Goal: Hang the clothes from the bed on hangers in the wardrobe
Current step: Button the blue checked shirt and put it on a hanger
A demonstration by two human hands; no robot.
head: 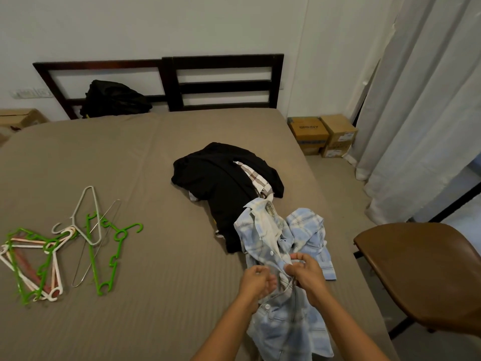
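Your left grip [256, 278] and right grip [304, 272] pinch the button front of the light-blue checked cotton shirt [304, 225] on the taupe-sheeted bed [156, 256], apparently readying it; next you'll likely need a green plastic hanger [118, 246].

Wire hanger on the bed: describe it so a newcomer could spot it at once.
On the brown bed, find the hanger heap at left. The wire hanger lies on its right side. It alone is thin bare metal; the rest are thicker plastic.
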